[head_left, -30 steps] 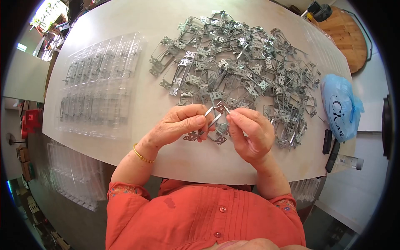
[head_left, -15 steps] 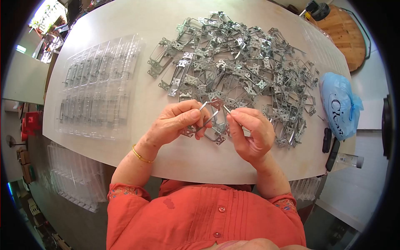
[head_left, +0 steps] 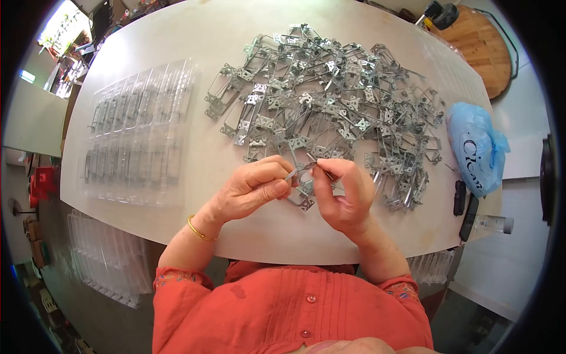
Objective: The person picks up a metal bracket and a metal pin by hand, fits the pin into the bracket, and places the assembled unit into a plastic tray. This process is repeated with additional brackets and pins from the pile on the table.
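Observation:
Between my two hands is a small metal bracket (head_left: 302,167), a thin silvery piece with a flat plate and narrow arms. My left hand (head_left: 257,185) is closed, pinching one end of it between thumb and fingers. At the other end, my right hand (head_left: 344,192) is also closed, thumb against fingertips, on the bracket's edge. The fingers hide part of the piece. Just beyond my hands spreads a tangled heap of similar metal brackets (head_left: 330,88), and a few lie partly under my fingers.
At the left lies a clear plastic tray (head_left: 135,127) with metal pieces in rows. A blue plastic bag (head_left: 476,147), a black object (head_left: 460,197) and a clear bottle (head_left: 494,224) sit along the right edge. More clear trays (head_left: 109,253) are below the table's left side.
My right hand has moved slightly left, closer to my left hand. The bracket has turned between my fingers, and its plate now sits nearer my right fingertips.

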A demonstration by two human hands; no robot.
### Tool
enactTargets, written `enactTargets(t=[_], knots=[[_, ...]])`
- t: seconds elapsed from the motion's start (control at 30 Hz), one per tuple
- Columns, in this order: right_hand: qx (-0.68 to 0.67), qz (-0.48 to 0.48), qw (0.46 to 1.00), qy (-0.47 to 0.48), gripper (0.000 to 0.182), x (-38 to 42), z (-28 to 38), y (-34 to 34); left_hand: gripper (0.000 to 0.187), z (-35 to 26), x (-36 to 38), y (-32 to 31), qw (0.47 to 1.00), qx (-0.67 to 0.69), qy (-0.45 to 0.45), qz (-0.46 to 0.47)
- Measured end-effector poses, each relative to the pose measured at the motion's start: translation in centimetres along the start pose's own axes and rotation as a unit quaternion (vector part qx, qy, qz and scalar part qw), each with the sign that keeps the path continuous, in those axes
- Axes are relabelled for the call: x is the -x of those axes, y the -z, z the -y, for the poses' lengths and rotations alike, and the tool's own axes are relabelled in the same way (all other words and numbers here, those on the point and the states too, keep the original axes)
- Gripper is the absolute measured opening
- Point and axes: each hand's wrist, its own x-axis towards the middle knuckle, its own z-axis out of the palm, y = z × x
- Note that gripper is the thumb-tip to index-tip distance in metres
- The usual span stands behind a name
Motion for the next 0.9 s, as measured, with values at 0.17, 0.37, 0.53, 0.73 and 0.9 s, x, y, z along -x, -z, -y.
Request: enactTargets(t=[0.17, 0.37, 0.53, 0.73, 0.9], knots=[[-0.193, 0.085, 0.926, -0.313, 0.020, -0.5, 1.8, 0.8, 0.021, -0.4, -0.2, -0.2, 0.984, -0.164, -0.067, -0.007], [-0.362, 0.148, 0.823, -0.412, 0.019, -0.8, 0.8, 1.8, 0.015, -0.1, -0.2, 0.0, 0.982, -0.180, -0.066, -0.007], [-0.386, 0.130, 0.819, -0.403, 0.016, -0.9, 0.1, 2.3, 0.011, -0.5, -0.1, 0.3, 0.981, -0.184, -0.059, 0.014], [-0.409, 0.139, 0.790, -0.435, 0.013, -1.3, -0.4, 2.6, 0.009, -0.7, 0.0, 0.3, 0.984, -0.166, -0.047, 0.050], [-0.438, 0.194, 0.746, -0.463, 0.014, -1.4, -0.6, 2.9, 0.015, -0.8, 0.2, 0.0, 0.989, -0.127, -0.014, 0.078]])
